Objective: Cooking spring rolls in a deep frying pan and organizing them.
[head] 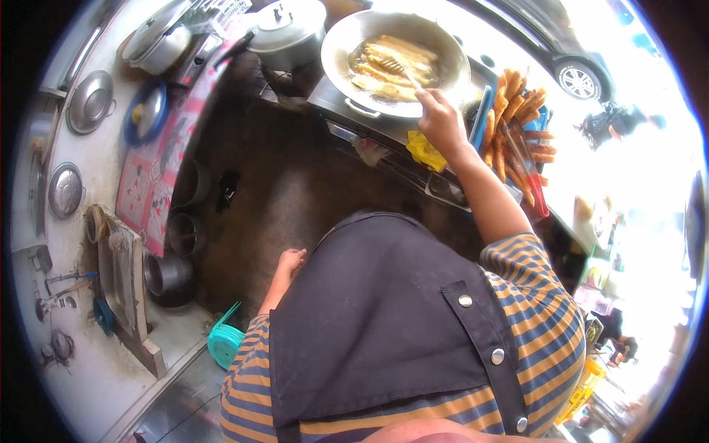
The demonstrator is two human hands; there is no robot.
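My right hand [440,119] grips the handle of a slotted turner [407,72], its head resting among the food in a wide metal wok [340,61]. Several long pieces of pale golden dough [388,86] lie in the bubbling oil. Low at my side hangs my left hand [291,261], with curled fingers near the edge of my black apron [376,321]; its palm is hidden. Right of the wok, browned fried dough sticks [501,105] stand in a blue basket [543,116], with red-handled metal tongs [523,155] across them.
A lidded pot [291,33] stands left of the wok. Yellow cloth or plastic [425,150] hangs at the counter's front. At left are a table with a pink patterned cover [147,194], a blue-rimmed lid [158,111] and pots [169,274] below. A green stool [226,340] is beside me.
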